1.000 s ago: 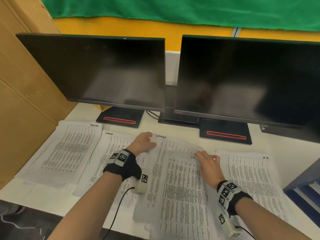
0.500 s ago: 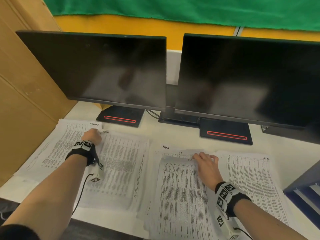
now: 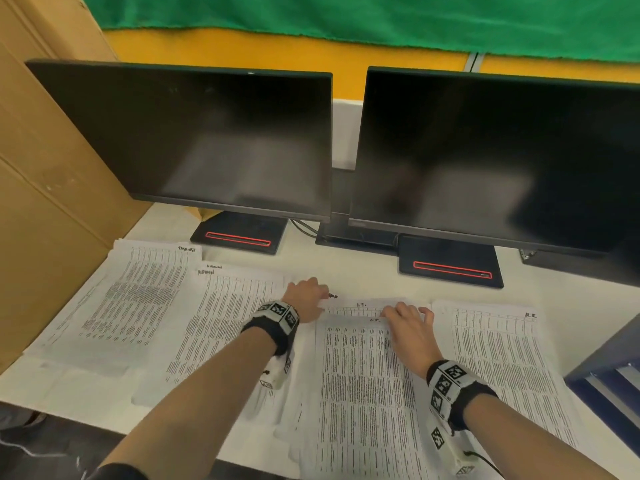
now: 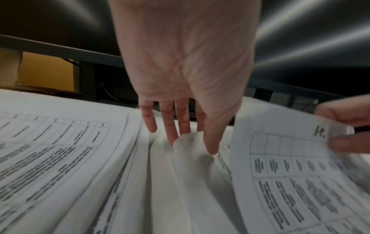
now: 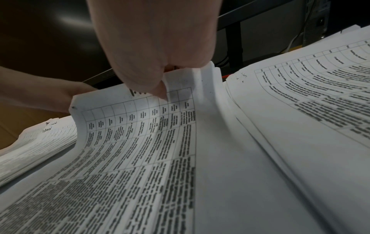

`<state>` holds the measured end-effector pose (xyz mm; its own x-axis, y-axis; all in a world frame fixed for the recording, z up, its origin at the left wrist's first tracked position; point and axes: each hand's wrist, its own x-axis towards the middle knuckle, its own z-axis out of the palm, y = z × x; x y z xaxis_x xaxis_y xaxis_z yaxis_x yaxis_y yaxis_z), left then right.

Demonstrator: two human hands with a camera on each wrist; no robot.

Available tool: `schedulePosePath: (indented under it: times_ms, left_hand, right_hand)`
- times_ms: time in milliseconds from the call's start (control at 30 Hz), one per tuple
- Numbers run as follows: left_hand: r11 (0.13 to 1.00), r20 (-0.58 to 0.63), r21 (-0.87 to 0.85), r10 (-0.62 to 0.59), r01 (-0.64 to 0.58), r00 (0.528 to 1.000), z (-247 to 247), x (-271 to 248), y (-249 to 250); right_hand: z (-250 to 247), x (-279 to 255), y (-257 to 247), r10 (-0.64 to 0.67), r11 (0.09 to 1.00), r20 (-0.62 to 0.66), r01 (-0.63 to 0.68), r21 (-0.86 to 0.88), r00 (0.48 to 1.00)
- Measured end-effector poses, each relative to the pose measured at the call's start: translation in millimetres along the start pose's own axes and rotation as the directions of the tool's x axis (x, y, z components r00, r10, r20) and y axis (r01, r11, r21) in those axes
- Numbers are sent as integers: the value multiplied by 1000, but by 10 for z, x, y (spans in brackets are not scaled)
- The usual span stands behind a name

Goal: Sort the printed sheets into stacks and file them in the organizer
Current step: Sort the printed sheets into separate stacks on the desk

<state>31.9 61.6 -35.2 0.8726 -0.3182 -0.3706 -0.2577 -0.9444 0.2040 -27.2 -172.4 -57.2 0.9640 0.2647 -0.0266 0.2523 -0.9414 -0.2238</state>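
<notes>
Several stacks of printed sheets lie in a row on the white desk (image 3: 363, 271). My right hand (image 3: 405, 311) (image 5: 160, 88) pinches the top edge of the top sheet (image 5: 140, 134) of the middle stack (image 3: 360, 375) and holds it lifted. That sheet is marked "I.T." by hand. My left hand (image 3: 308, 294) (image 4: 192, 145) reaches under it at the stack's far left corner, where thumb and fingers pinch the curled corner of a lower sheet (image 4: 186, 140). The blue organizer (image 3: 609, 368) shows only partly at the right edge.
Other stacks lie at far left (image 3: 138, 296), left of middle (image 3: 228, 323) and right (image 3: 498, 355). Two dark monitors (image 3: 207, 140) (image 3: 502, 157) on black bases stand close behind the papers. A cardboard box (image 3: 45, 202) walls the left side.
My left hand carried a sheet from the middle stack to the stacks on the left, left it there, and has come back to the middle stack. My right hand kept its hold.
</notes>
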Motion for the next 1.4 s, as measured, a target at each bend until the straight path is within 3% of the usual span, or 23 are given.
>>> schedulePosePath:
  times_ms: [200,367,500,567,633,700,767,833,933,1000,1067,1133,1200,1267,1300,1400]
  left_hand:
    - [998,-90,-43,45,-49,995,-58,51,6]
    - [985,-164,49,170,-164,972,-103,-4,56]
    - [953,-146,-164,234,-256,961,-99,-72,104]
    - [925,-111,-302,207,-232,972,-102,-80,130]
    - [906,-155,-391,108,-162,982,-99,-50,115]
    - [929,-152,-366,-6,-50,988,-78,-10,57]
    - [967,-96,-253,-31,6,995,-43,40,-7]
    - [979,-118,-201,-41,17,992,-29,58,-23]
    - [994,-243,-101,8,-33,970,-67,37,6]
    - [981,-296,-168,42,-95,954,-69,14,19]
    - [916,-294,-394,-50,-74,954,-55,-28,42]
    - [798,-180,-603,-132,-3,975,-25,-70,30]
    - [759,-57,-649,-99,39,993,-17,-106,20]
    - [771,-69,-636,-111,42,991,-48,-131,2]
    - [734,-101,-679,-141,36,985,-97,-158,4]
    - [489,-136,-872,-249,3,959,-263,-225,-100]
  right_hand:
    - [13,-24,24,3,1000,-10,-3,15,1000]
    - [-3,-17,22,1,999,-132,-8,-51,991]
    - [-19,-4,1,-45,996,-120,36,-77,992]
    - [9,-11,4,-51,997,-123,44,-58,991]
    - [33,-21,20,-51,998,-137,46,-42,989]
    - [48,-34,40,-69,997,-136,64,-39,988]
    - [39,-37,57,-83,996,-152,79,-37,985]
    - [29,-36,66,-87,996,-164,83,-34,983]
    - [25,-29,76,-87,996,-179,83,-29,980]
    - [16,-28,71,-89,996,-185,89,-8,979]
    - [7,-27,63,-79,996,-188,84,17,979]
    - [-2,-30,52,-65,997,-155,70,28,986]
    - [-14,-25,48,-56,998,-122,59,23,991]
    - [-32,-28,40,-49,999,-88,50,14,995]
    - [-36,-28,39,-45,999,-80,46,15,996]
    - [-41,-15,49,-39,997,-56,42,57,998]
